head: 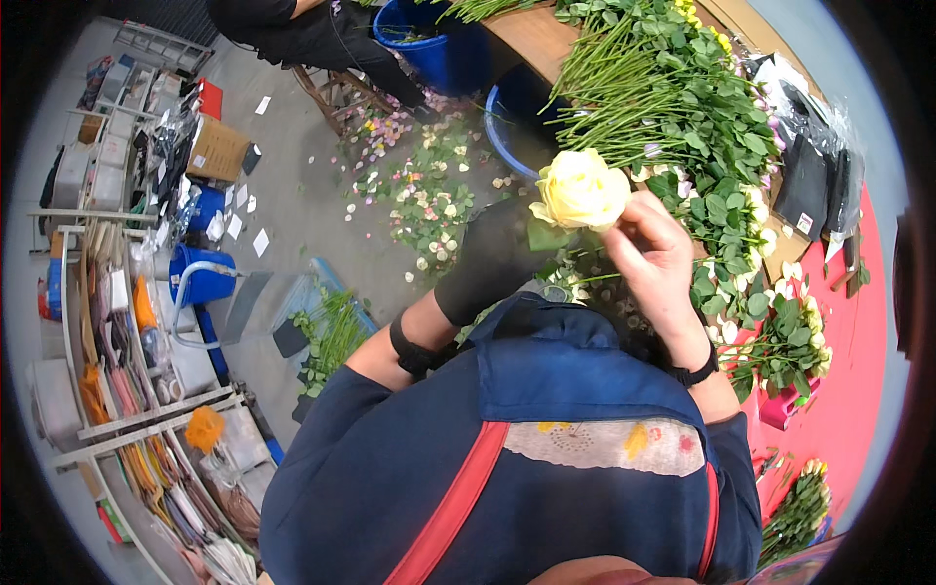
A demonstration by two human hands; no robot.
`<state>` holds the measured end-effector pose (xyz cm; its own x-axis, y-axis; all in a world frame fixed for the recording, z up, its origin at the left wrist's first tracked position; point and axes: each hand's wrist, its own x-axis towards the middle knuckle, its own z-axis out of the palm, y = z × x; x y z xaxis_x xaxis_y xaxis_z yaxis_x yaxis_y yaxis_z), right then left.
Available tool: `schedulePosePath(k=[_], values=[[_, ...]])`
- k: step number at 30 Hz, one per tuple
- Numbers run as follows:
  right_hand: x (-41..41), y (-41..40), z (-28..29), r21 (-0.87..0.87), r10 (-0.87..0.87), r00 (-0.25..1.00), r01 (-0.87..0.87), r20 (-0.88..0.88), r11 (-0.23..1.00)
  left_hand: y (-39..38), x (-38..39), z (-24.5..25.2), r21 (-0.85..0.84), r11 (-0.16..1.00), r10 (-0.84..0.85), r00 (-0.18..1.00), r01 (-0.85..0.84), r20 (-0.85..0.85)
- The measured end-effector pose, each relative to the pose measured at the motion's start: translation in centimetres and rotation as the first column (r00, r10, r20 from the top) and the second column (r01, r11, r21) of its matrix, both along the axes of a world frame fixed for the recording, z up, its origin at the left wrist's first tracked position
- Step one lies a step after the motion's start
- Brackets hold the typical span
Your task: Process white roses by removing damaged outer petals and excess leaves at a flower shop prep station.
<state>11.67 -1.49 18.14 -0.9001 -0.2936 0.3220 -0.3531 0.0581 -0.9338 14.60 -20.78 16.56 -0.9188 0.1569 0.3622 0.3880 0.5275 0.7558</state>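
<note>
A pale yellow rose (581,191) is held up in front of my chest, its open bloom facing me. My left hand (496,248), in a black glove, is closed around it just under the bloom; the fingers are partly hidden behind the petals and a green leaf (547,237). My bare right hand (656,252) has thumb and forefinger pinched at the right edge of the bloom, on the outer petals. Below the bloom, the stem is mostly out of sight. Nearest to my right hand lies a large heap of leafy rose stems (621,88) on the table.
Blue buckets (504,139) stand beyond my hands, near a seated person (314,36). Fallen petals and leaves (435,212) litter the floor. Bunched roses (793,340) and a pink tool (779,406) lie on the red tabletop (852,387). Stocked shelves (150,420) line the left.
</note>
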Motion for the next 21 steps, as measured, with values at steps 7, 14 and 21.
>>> schedulePosePath(k=[7,14,21], values=[[0.1,1.8,1.6,0.036,-0.138,0.96,0.151,-0.246,0.988,0.1,0.0,0.0,0.016,0.996,0.091,0.994,-0.092,0.054],[-1.1,1.9,0.9,0.147,-0.046,0.982,0.074,-0.183,0.986,0.3,0.1,-0.1,0.197,0.974,0.02,0.903,-0.115,0.43],[-1.0,1.9,-0.2,0.125,-0.102,0.995,0.1,0.011,0.987,0.3,0.4,-0.4,0.362,0.927,-0.138,0.812,-0.096,0.568]])
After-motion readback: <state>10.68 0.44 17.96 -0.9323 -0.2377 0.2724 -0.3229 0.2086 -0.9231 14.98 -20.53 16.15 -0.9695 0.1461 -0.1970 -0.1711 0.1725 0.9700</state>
